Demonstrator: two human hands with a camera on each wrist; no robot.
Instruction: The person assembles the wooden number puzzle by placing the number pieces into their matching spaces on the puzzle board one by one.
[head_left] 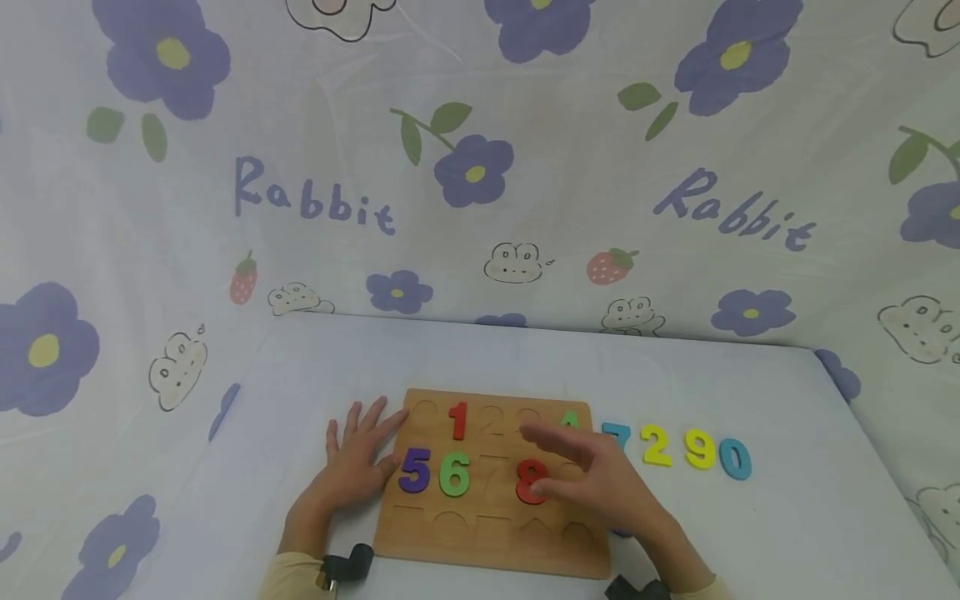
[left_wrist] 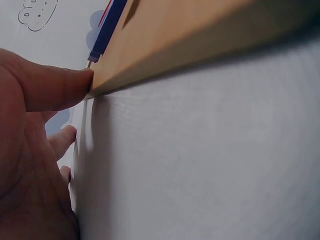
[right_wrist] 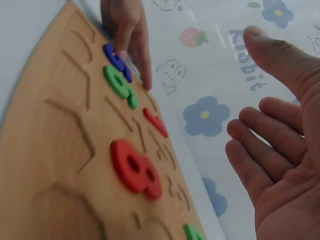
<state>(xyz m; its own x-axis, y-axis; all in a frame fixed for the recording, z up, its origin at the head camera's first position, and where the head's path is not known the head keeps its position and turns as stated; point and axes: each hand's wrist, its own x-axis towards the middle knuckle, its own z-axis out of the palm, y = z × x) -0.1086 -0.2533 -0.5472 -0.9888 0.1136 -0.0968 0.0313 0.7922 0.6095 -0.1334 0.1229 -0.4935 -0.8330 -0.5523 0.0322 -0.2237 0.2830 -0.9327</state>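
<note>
A wooden number board (head_left: pixel 491 542) lies flat on the white table. My left hand (head_left: pixel 358 468) is at its left edge, fingers spread, with the thumb (left_wrist: pixel 60 87) touching the board's side. Above the board's right half, my right hand (head_left: pixel 600 482) hovers with straight fingers and nothing in its grasp. Its thumb is close to the red 8 (right_wrist: pixel 121 161); contact is not clear from the head view. Also on the board are a red 1 (head_left: pixel 458 422), purple 5 (head_left: pixel 409 468), green 6 (head_left: pixel 447 475) and partly covered green 4 (head_left: pixel 571 418).
Right of the board, loose numbers lie in a row: a blue 7 (head_left: pixel 617 429), yellow 2 (head_left: pixel 658 447), yellow 9 (head_left: pixel 710 454) and blue 0 (head_left: pixel 724 462). A dark piece (head_left: pixel 622 533) shows partly under the right wrist. A printed cloth (head_left: pixel 555 208) hangs behind the table.
</note>
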